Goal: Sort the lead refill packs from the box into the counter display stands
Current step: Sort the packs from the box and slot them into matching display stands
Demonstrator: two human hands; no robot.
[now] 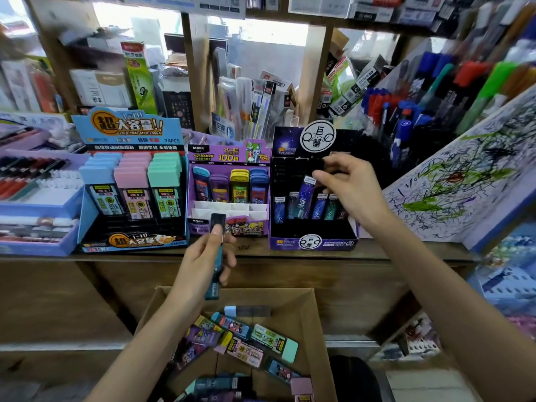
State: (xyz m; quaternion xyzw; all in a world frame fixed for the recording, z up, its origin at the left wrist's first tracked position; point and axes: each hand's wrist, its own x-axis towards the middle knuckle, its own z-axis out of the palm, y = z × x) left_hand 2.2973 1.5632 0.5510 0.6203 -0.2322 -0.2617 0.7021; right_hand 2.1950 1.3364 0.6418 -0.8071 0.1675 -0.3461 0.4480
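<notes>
Our left hand grips a light, slick-looking teal plastic lead pack by its sides, right hand pinches a purple pack.

Free front slots in purple stand

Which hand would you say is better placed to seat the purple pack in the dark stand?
The right hand: it pinches the purple pack at the dark stand; left hand holds a teal pack.

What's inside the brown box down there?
Loose lead refill packs lie jumbled in the cardboard box: mint-capped, pink, blue, purple and dark teal ones. The left forearm covers the box's left side, and whatever lies under the pile is hidden.
</notes>
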